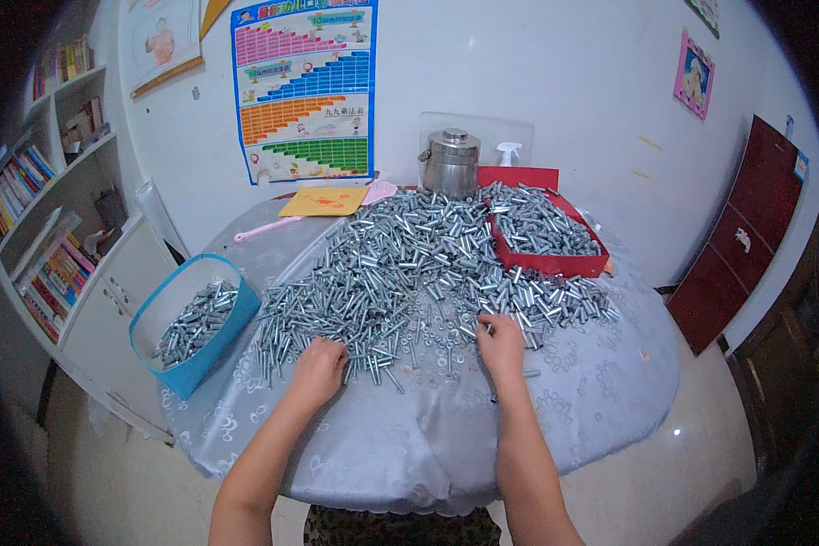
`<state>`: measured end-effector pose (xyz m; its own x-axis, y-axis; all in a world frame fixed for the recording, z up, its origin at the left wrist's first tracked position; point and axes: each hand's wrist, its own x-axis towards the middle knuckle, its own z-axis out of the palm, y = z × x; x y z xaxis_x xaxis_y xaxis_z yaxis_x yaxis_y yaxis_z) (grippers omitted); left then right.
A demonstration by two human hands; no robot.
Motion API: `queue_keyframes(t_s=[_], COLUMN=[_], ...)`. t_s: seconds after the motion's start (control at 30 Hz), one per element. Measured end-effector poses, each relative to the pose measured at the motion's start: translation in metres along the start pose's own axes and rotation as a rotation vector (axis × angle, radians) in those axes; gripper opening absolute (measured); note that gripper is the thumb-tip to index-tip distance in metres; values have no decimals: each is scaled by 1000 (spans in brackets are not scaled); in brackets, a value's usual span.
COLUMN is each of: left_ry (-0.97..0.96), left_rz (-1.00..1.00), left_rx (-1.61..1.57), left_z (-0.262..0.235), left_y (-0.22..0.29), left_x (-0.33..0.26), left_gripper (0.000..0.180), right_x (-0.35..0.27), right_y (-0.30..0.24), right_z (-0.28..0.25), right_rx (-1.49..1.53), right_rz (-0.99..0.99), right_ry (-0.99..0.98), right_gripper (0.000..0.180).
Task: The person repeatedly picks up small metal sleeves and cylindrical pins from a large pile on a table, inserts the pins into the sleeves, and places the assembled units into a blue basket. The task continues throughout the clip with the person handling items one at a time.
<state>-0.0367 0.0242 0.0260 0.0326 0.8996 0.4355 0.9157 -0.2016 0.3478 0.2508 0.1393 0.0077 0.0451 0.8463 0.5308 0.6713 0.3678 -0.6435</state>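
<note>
Left hand: the left hand [318, 369] lies palm down at the near edge of the pile of silver bolts [409, 264], forearm coming up from the lower edge of the view. Its fingers are curled over a cluster of bolts; whether it actually clasps any I cannot tell.
Right hand: the right hand [502, 344] rests palm down at the pile's near right edge, fingertips pressed among loose bolts and small washers. Whether anything is pinched under them is hidden.
Bolts: heaped across the far and middle part of the table, thinning to scattered pieces between the 2 hands.
Red tray: a red tray [555, 264] sits at the pile's right, filled with more bolts.
Blue basket: a blue basket [232, 314] stands at the table's left edge, partly filled with bolts, well apart from the left hand.
Table: a round table [601, 382] under a pale patterned cloth.
Far side: a steel lidded pot [450, 162] and a yellow sheet [323, 201] lie behind the pile.
Room: white wall with a coloured chart poster [305, 86], a bookshelf [55, 182] to the left, a dark red cabinet [746, 232] to the right.
</note>
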Motion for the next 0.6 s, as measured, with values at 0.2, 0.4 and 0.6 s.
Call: queue_keyframes(t_s=[0.2, 0.4, 0.6], left_ry=[23, 172, 45], left_rz=[-22, -54, -353], left_rx=[-12, -186, -907], left_z=[2, 7, 20], left_y=[-2, -6, 25], left_x=[-6, -6, 3], left_gripper=[10, 13, 12], right_x=[-8, -9, -14], right_y=[-11, -19, -25], right_z=[6, 11, 29], right_rx=[-262, -79, 791], right_rz=[-155, -147, 158], right_ry=[-149, -53, -264], right_gripper=[17, 20, 35])
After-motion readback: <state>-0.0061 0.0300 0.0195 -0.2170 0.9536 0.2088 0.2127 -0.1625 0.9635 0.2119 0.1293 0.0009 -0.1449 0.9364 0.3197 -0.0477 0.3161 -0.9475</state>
